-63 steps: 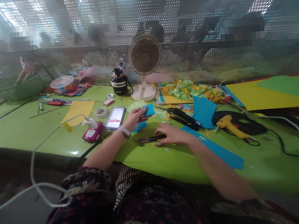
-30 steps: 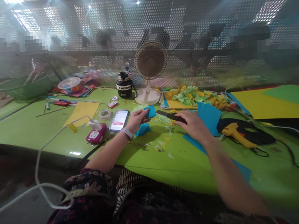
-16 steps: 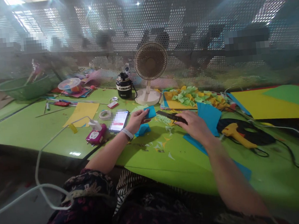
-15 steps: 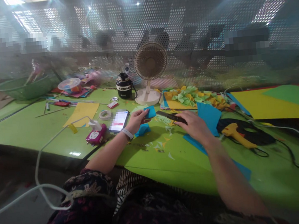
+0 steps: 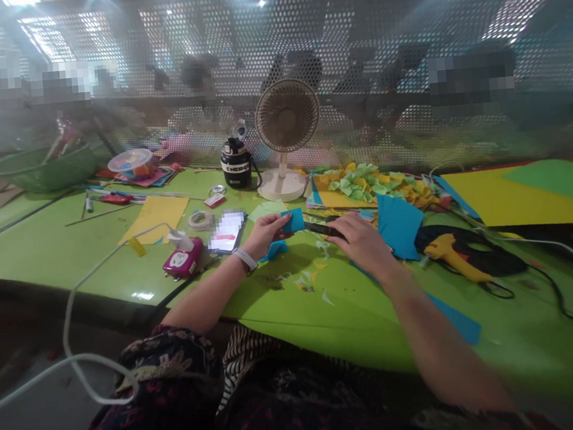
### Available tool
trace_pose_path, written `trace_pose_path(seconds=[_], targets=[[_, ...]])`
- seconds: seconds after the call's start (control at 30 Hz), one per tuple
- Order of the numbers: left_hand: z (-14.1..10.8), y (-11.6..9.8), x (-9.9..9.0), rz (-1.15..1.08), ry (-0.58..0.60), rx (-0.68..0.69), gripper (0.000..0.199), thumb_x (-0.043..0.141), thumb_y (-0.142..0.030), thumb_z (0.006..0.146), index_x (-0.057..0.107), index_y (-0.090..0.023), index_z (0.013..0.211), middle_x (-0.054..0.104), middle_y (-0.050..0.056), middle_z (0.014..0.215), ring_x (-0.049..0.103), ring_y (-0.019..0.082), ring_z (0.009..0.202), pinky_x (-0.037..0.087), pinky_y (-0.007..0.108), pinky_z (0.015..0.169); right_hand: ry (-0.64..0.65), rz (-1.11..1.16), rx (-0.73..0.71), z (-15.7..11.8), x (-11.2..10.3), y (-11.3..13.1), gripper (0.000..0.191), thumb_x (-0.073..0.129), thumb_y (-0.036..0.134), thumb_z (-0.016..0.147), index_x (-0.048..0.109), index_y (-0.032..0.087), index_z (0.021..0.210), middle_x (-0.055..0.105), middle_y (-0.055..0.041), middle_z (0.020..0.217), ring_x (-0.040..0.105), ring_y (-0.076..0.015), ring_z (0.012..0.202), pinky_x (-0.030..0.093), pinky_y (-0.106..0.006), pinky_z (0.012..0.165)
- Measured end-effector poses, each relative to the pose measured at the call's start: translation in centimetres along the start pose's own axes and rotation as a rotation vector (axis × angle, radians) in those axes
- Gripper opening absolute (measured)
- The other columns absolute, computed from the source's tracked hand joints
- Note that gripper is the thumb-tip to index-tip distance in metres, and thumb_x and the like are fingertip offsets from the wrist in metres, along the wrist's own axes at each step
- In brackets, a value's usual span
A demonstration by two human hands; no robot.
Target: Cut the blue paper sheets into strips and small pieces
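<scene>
Blue paper [image 5: 294, 221] pinched narrowly in left hand [image 5: 265, 235]
Right hand [image 5: 362, 242] closed around black scissors [image 5: 322, 230], tips just beside the paper, above the green desk [image 5: 70, 261].

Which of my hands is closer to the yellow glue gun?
Right. The right hand, on a black tool, sits left of the yellow glue gun, with a blue paper sheet between them. The left hand is farther left, at a small blue paper piece.
</scene>
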State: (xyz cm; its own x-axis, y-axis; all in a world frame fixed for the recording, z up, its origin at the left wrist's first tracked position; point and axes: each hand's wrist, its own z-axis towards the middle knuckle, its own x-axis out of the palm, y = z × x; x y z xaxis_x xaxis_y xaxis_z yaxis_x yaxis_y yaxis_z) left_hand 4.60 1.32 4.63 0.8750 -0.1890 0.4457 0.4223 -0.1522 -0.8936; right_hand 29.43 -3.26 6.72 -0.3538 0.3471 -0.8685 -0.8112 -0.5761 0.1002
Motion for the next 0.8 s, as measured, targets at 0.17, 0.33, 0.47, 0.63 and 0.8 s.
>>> trace_pose_path(seconds=[0.17, 0.33, 0.47, 0.63, 0.8], targets=[[0.01, -0.2, -0.07, -0.019, -0.031, -0.024, 0.05, 0.098, -0.041, 0.057, 0.057, -0.015, 0.067, 0.063, -0.003, 0.065, 0.063, 0.009, 0.062, 0.059, 0.027, 0.072, -0.011, -0.015, -0.035, -0.02, 0.03, -0.08, 0.025, 0.053, 0.028, 0.1, 0.071, 0.02, 0.117, 0.07, -0.0147, 0.106, 0.064, -0.0339, 0.105, 0.052, -0.052, 0.096], [-0.05, -0.32, -0.06, -0.056, -0.047, -0.035, 0.049, 0.099, -0.039, 0.056, 0.061, -0.013, 0.072, 0.067, -0.001, 0.071, 0.067, 0.011, 0.068, 0.059, 0.028, 0.074, -0.048, -0.007, -0.066, 0.01, 0.11, -0.45, 0.023, 0.058, 0.027, 0.098, 0.071, 0.023, 0.117, 0.071, -0.0123, 0.105, 0.065, -0.0329, 0.104, 0.053, -0.053, 0.096], [-0.15, -0.06, 0.06, -0.071, -0.003, -0.051, 0.053, 0.101, -0.04, 0.051, 0.058, -0.014, 0.069, 0.064, -0.003, 0.067, 0.064, 0.009, 0.064, 0.059, 0.028, 0.073, -0.049, -0.011, -0.079, 0.03, 0.27, -0.03, 0.022, 0.061, 0.025, 0.097, 0.07, 0.022, 0.116, 0.07, -0.0128, 0.106, 0.065, -0.0334, 0.105, 0.055, -0.051, 0.094], [-0.1, 0.01, 0.05, -0.07, -0.016, -0.041, 0.051, 0.099, -0.039, 0.056, 0.056, -0.015, 0.069, 0.063, -0.002, 0.067, 0.064, 0.009, 0.065, 0.058, 0.028, 0.074, -0.004, 0.026, -0.083, 0.02, 0.19, 0.13, 0.023, 0.06, 0.025, 0.097, 0.07, 0.021, 0.118, 0.07, -0.0138, 0.107, 0.065, -0.0335, 0.105, 0.055, -0.051, 0.094], [-0.29, 0.04, 0.24, -0.054, 0.001, -0.051, 0.053, 0.099, -0.04, 0.056, 0.054, -0.015, 0.067, 0.062, -0.003, 0.067, 0.065, 0.01, 0.067, 0.058, 0.029, 0.076, 0.024, 0.053, -0.074, 0.08, 0.32, 0.36, 0.022, 0.059, 0.027, 0.098, 0.07, 0.021, 0.116, 0.07, -0.0137, 0.109, 0.064, -0.0331, 0.107, 0.054, -0.05, 0.094]])
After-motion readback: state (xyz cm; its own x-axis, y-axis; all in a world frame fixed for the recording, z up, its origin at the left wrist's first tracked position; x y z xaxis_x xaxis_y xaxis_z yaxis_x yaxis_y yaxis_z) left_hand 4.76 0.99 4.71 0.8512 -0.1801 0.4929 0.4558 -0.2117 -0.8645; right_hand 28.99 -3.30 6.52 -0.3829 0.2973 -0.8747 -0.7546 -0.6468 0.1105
